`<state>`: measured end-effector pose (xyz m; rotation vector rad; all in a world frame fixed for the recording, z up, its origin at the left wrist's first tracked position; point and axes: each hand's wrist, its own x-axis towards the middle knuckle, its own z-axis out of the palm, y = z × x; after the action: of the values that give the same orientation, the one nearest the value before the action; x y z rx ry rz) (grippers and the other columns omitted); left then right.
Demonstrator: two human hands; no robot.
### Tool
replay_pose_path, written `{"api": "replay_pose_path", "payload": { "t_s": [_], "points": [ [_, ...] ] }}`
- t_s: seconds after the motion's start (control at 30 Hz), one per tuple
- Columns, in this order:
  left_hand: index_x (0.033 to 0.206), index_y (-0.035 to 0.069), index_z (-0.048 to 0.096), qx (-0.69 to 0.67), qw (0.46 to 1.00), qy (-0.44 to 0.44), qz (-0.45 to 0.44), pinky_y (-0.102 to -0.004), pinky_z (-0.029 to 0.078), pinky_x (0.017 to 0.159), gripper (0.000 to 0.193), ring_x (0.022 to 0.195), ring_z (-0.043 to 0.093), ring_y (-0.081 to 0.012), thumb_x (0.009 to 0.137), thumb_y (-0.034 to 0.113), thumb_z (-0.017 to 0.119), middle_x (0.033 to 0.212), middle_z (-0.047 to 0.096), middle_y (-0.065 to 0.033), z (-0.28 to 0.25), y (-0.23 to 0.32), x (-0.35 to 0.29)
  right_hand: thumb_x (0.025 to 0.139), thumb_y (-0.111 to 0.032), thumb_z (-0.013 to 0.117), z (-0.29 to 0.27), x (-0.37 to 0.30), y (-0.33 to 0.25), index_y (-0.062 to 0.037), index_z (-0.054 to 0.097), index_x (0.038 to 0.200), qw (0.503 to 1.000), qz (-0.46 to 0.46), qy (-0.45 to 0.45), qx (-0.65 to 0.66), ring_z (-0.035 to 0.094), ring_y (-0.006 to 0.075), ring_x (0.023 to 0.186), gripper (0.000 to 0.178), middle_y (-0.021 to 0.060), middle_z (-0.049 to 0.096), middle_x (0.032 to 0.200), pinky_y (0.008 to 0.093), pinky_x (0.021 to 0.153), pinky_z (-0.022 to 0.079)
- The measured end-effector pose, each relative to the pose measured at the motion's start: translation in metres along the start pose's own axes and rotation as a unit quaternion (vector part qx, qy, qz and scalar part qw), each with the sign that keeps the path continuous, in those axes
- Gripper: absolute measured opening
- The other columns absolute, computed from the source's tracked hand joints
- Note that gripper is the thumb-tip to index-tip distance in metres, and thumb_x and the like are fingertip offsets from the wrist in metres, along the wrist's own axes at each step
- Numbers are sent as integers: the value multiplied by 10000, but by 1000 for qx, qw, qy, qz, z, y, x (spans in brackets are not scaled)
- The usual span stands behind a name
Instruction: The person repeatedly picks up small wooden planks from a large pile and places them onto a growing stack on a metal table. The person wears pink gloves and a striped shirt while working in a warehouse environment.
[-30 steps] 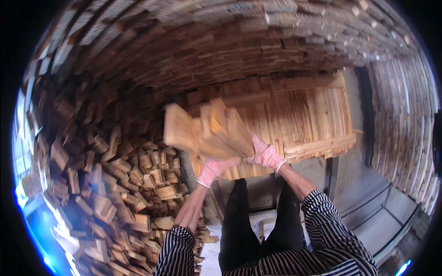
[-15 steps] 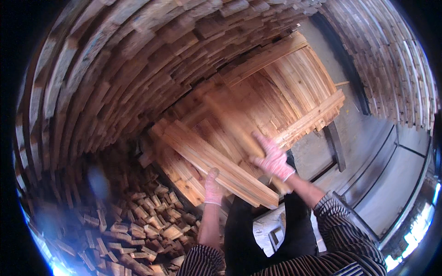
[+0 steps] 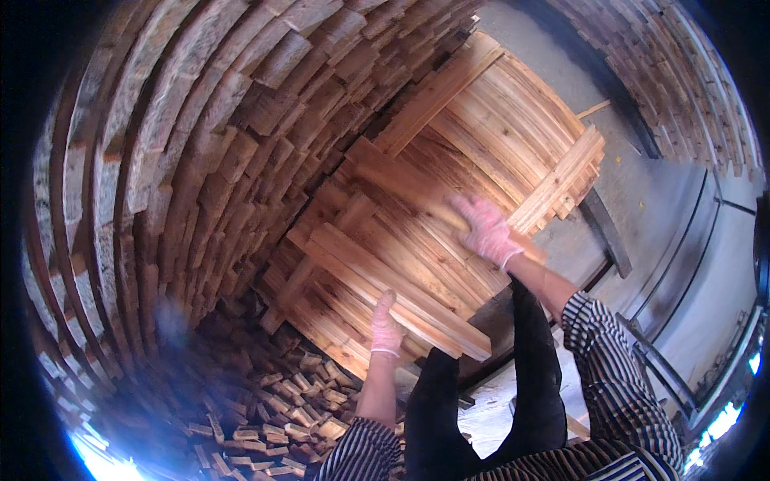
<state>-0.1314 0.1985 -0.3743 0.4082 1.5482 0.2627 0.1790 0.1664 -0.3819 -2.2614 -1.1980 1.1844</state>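
Observation:
My left hand [image 3: 387, 327], in a pale pink glove, grips the near edge of a few long wooden boards [image 3: 401, 293] stacked together. Its thumb shows at the edge; its fingers are hidden beneath. My right hand [image 3: 486, 228], gloved alike, is closed on a single wooden board [image 3: 417, 188], which is blurred along its far part. Both the held board and the small stack lie slantwise over a broad pile of planed planks [image 3: 497, 120], and the right hand is above the pile's right side.
A tall wall of stacked timber [image 3: 233, 160] rises on the left. Short wood offcuts [image 3: 313, 401] lie heaped at lower left. A dark bar [image 3: 605, 232] juts out from the pile's right side. More stacked timber [image 3: 666, 72] stands at far right, above grey panels [image 3: 682, 232].
My right hand has moved up and away from me with the board, farther from the small stack. My left hand keeps its place on the boards. The whole view has shifted and turned slightly.

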Motion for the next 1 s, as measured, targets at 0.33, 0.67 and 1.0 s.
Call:
{"api": "replay_pose_path", "payload": {
  "t_s": [0.33, 0.67, 1.0],
  "points": [
    [1514, 46, 428, -146, 980, -131, -17, -537, 435, 1107, 816, 1303, 548, -340, 908, 499, 733, 1413, 564, -171, 86, -4, 16, 949, -603, 553, 23, -28, -17, -182, 416, 1574, 991, -127, 30, -12, 420, 432, 1421, 766, 288, 412, 1542, 480, 1174, 355],
    [1517, 33, 425, -89, 981, -160, 64, -492, 426, 1135, 760, 1307, 547, -334, 935, 441, 695, 1451, 541, -161, 127, -11, 42, 905, -524, 669, -68, 32, 43, -201, 430, 1547, 997, -9, 65, -37, 544, 452, 1243, 758, 264, 548, 1316, 507, 1033, 470],
    [1505, 107, 454, -169, 974, -135, -66, -508, 466, 1110, 979, 1300, 553, -364, 826, 782, 658, 1434, 565, -145, 193, 21, 6, 945, -585, 591, -25, -27, 19, -182, 418, 1559, 991, -96, -65, 62, 500, 446, 1329, 755, 295, 450, 1476, 489, 1105, 427]
  ]
}}
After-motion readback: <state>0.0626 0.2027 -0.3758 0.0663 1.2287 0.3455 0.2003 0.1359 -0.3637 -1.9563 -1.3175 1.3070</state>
